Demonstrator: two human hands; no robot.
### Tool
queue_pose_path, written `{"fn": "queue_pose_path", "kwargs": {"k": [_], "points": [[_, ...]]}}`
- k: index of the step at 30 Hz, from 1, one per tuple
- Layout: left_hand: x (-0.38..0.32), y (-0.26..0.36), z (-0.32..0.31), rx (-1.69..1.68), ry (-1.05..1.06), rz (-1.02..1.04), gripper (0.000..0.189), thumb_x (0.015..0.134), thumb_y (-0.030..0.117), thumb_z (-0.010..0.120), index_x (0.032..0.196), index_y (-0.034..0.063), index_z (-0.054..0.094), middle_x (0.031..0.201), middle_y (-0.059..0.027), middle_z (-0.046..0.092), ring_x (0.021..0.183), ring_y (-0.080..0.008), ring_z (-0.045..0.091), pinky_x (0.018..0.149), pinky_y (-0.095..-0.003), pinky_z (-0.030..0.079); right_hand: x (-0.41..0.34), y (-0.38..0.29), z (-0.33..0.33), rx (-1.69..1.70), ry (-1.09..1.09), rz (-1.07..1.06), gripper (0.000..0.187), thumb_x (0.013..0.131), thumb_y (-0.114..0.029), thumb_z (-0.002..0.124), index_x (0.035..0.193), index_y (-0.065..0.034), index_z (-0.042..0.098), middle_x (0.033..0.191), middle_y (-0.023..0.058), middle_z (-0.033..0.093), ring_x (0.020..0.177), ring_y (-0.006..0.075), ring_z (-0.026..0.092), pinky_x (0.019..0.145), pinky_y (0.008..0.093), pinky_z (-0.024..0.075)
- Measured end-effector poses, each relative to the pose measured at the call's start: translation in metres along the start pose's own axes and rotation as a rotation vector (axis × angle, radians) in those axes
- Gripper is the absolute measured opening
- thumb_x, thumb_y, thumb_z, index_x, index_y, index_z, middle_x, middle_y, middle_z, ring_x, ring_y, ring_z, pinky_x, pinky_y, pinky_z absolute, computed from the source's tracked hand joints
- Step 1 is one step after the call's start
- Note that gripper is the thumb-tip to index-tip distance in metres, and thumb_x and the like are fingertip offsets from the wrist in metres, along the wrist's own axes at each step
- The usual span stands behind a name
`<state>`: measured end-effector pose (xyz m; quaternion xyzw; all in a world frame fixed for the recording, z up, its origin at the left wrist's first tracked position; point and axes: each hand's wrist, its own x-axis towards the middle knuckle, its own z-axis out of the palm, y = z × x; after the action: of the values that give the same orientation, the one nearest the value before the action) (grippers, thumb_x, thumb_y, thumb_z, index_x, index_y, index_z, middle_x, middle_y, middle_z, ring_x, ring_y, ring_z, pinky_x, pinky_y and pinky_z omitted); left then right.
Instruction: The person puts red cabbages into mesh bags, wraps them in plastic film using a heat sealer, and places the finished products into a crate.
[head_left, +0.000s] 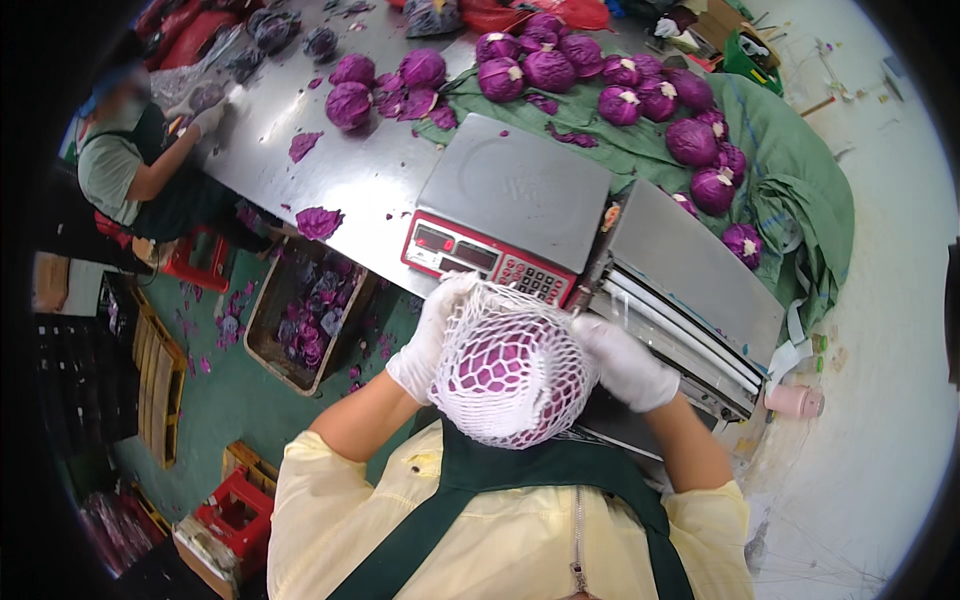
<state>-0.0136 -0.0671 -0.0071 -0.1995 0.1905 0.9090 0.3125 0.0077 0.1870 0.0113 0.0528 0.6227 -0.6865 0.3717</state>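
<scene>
A red cabbage (501, 355) sits inside a stretchy white foam net sleeve (480, 421), held close before my chest. My left hand (429, 336), in a white glove, grips the sleeve on its left side and upper rim. On the opposite side my gloved right hand (628, 361) holds the sleeve's edge; some of its fingers are hidden behind the net. Just beyond my hands stands a digital scale with a bare steel platform (517, 184) and a red keypad panel (487, 259). A film wrapping machine (686, 300) is nearest to my right hand.
Several red cabbages (551, 69) rest on a green cloth (780, 150) at the back. Loose leaves lie on the steel table (367, 180). A crate (259, 330) of trimmings stands at left, near a seated co-worker (127, 165). Red stools (244, 510) and a wooden pallet (159, 379) occupy the floor.
</scene>
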Motion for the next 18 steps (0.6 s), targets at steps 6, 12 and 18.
{"fn": "queue_pose_path", "kwargs": {"k": [6, 12, 18], "points": [[0.010, -0.064, 0.048, 0.002, -0.308, 0.377, 0.057, 0.081, 0.018, 0.057, 0.134, 0.0041, 0.043, 0.115, -0.0151, 0.057, 0.108, -0.0273, 0.057, 0.099, -0.0391, 0.047, -0.083, 0.014, 0.019, 0.043, 0.052, -0.383, 0.045, 0.101, -0.027, 0.044, 0.140, -0.0046, 0.041, 0.132, 0.0103, 0.055, 0.120, 0.0207, 0.055, 0.099, 0.0389, 0.0486], [0.029, -0.125, 0.128, 0.291, -0.204, -0.204, 0.067, 0.099, 0.059, 0.029, 0.144, 0.0109, 0.039, 0.146, -0.0124, 0.042, 0.135, -0.0278, 0.040, 0.111, -0.0480, 0.032, -0.131, 0.018, -0.074, 0.576, 0.219, -0.773, 0.051, 0.103, -0.034, 0.034, 0.143, -0.0037, 0.040, 0.143, 0.0132, 0.046, 0.131, 0.0253, 0.046, 0.112, 0.0417, 0.0342], [0.135, -0.196, 0.219, 0.398, -0.277, 0.376, 0.070, 0.100, 0.058, 0.035, 0.143, 0.0018, 0.038, 0.138, -0.0161, 0.048, 0.127, -0.0249, 0.048, 0.110, -0.0409, 0.035, -0.154, -0.041, -0.159, 0.501, 0.521, -0.748, 0.056, 0.103, -0.046, 0.037, 0.140, -0.0041, 0.045, 0.144, 0.0079, 0.043, 0.130, 0.0196, 0.043, 0.112, 0.0348, 0.0316]]}}
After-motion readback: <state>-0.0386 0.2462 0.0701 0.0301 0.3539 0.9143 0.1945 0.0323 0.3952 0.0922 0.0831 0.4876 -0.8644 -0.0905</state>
